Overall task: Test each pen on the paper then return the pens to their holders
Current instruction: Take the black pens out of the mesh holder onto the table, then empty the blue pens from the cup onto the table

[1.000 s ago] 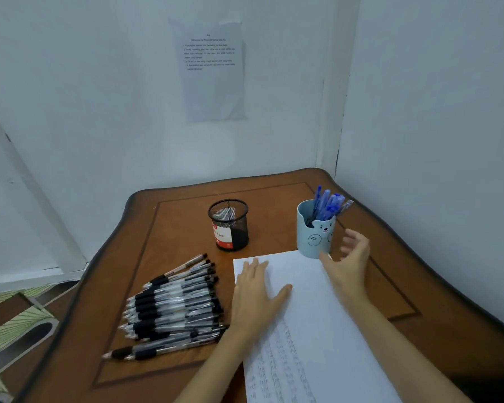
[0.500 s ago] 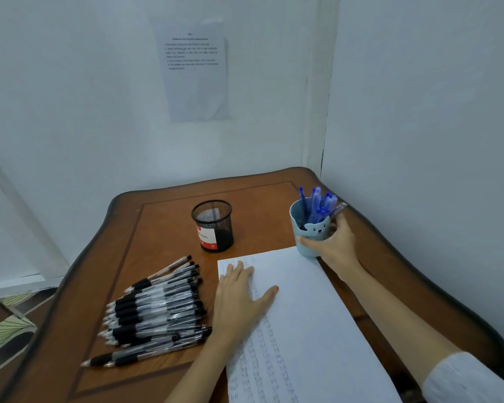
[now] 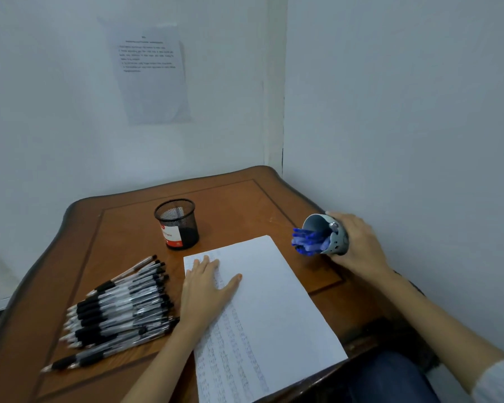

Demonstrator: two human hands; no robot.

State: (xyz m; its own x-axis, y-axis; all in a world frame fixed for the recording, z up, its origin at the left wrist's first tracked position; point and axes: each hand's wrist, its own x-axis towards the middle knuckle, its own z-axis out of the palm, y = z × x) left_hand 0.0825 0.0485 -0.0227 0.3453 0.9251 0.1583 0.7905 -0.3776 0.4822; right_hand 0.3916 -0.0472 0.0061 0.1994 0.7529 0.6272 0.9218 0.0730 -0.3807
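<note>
Roughly, the job looks somewhere in its middle. On the table (image 3: 245, 199) the paper (image 3: 274, 301) lies lengthwise towards the person, and faint rows of marks run down its left part, so some testing seems done. I cannot tell which pens made them. The left hand (image 3: 207, 286) rests flat on the sheet's upper left corner, fingers straight and slightly spread, thumb out to the right, pinning the sheet rather than holding anything.

Left of the paper, just beside that forearm, the black pens (image 3: 120, 309) lie in a loose fanned heap on the wood. None of them is back in a holder yet. The mesh holder (image 3: 177, 223) stands upright beyond the sheet's top edge, apart from both hands, and appears empty, so returning the black pens is left to do.

Off the paper's upper right corner, the right hand (image 3: 358, 245) has its fingers and thumb curled round the cup (image 3: 339, 241) from the back and right side. The cup is tipped onto its side with its mouth turned left towards the sheet. Whether it touches the table I cannot tell. The blue pens (image 3: 309, 241) jut out of that mouth in a bunch, ahead of the fingers and untouched by them. My guess is they are about to be poured out, so their testing and return likely remain too.
</note>
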